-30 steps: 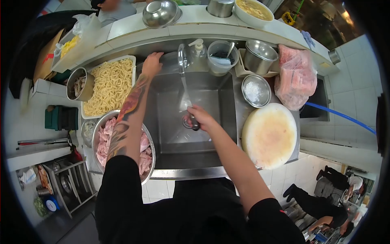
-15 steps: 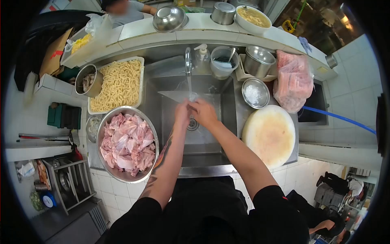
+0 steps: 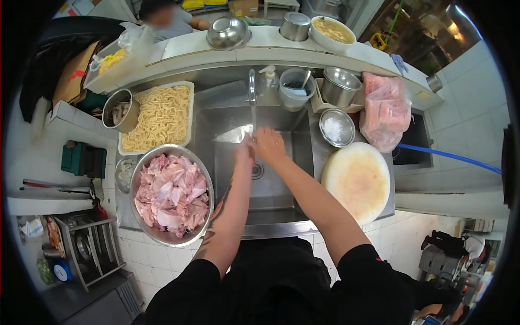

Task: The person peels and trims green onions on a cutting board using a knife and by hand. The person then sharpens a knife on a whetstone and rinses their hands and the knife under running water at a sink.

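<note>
Under the running faucet point(image 3: 252, 86), a shiny flat blade, seemingly a knife point(image 3: 236, 134), juts leftward from my hands above the steel sink point(image 3: 271, 206). My left hand point(image 3: 246, 149) is closed at the blade's right end, its grip partly hidden. Close beside it on the right, my right hand point(image 3: 270, 145) is wet and bent under the water stream. Its fingertips are blurred, and whether they press on anything is unclear. Left of the sink stands a steel bowl of raw chicken pieces point(image 3: 172, 192).
Noodles point(image 3: 162, 116) fill a white tray behind the chicken, beside a metal pot point(image 3: 120, 110). Right of the sink are a round cutting board point(image 3: 356, 184), a bowl of white powder point(image 3: 337, 128) and bagged pink meat point(image 3: 385, 111). A person point(image 3: 173, 21) is beyond the ledge.
The blade has tilted and now catches the light. My right hand has turned slightly beside my left. The camera view has shifted a little.
</note>
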### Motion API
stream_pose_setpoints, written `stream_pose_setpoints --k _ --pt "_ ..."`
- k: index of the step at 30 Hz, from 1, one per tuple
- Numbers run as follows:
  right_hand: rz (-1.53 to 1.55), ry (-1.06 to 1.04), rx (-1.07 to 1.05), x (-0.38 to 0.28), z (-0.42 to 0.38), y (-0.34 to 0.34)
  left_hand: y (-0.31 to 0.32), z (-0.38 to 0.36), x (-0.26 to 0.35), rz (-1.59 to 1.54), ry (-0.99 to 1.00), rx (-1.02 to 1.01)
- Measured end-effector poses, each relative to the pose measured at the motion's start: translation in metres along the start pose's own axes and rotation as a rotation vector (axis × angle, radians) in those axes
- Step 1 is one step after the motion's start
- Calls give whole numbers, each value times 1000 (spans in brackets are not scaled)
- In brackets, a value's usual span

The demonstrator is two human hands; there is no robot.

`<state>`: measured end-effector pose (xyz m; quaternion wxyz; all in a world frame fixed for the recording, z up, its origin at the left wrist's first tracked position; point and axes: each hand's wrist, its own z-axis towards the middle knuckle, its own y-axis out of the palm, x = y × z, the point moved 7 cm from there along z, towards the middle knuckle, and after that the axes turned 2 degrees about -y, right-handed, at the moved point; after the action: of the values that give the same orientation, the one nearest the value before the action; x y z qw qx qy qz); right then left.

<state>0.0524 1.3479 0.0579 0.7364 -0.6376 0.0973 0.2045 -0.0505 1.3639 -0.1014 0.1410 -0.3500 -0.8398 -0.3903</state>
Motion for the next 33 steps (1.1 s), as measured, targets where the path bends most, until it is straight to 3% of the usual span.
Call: stream_pose_setpoints --k 2,5,11,14,16,17,18,19,20,21,23,26,33 --pt "-46 -57 26 16 -18 8 7 -2 -9 -126 -29 -5" --pt "39 69 -101 43 -32 3 18 -6 -3 186 6 -54" --pt "107 53 19 66 -97 -67 -14 3 36 297 111 1" --pt "235 229 92 104 -133 -72 -54 5 10 262 117 21" --pt "961 659 -179 126 -165 -48 -45 -30 -5 431 99 10" --pt "966 664 -184 126 -176 -52 -36 -50 -14 600 76 4" --pt "1176 698 -199 120 -188 -54 -28 -65 -21 606 71 12" --pt "1385 727 -211 114 -197 -57 -8 -79 -36 575 -10 -145" --pt "1389 731 -216 112 -204 -64 12 -95 -49 539 -89 -302" --pt "1429 736 -239 109 -211 -71 26 -111 -49 539 -92 -296" --pt "1470 743 -265 108 -220 -82 68 -145 -47 592 -90 -522" --pt "1485 739 -304 107 -231 -95 88 -151 -53 845 -66 -619" --pt "1497 727 -285 108 -247 -123 105 -170 -51 794 -80 -670"
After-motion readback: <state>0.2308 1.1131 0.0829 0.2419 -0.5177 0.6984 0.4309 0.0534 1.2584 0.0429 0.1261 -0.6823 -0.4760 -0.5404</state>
